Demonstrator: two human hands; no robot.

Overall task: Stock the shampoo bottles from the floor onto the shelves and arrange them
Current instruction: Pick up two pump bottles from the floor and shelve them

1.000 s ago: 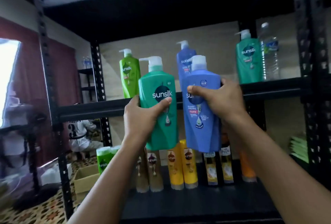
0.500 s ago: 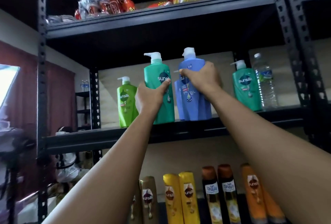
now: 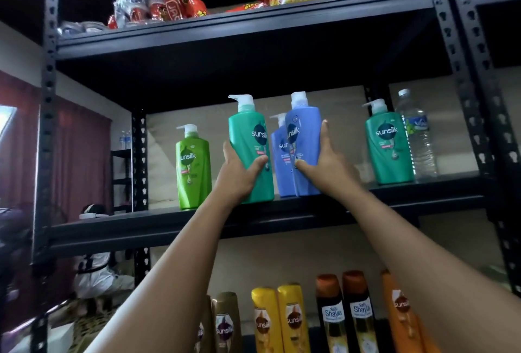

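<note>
Teal pump bottle (image 3: 251,149) upright on the black shelf (image 3: 310,208), my left hand (image 3: 239,175) wrapped round its lower body. My right hand (image 3: 324,160) grips the blue pump bottle (image 3: 306,141) beside it, base on the shelf, another blue bottle (image 3: 279,155) just behind. Light green bottle (image 3: 193,166) stands to the left; second teal bottle (image 3: 389,146) to the right, next to a water bottle (image 3: 417,138).

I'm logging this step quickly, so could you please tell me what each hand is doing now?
Left hand: closed on the teal bottle.
Right hand: closed on the blue bottle.
</note>
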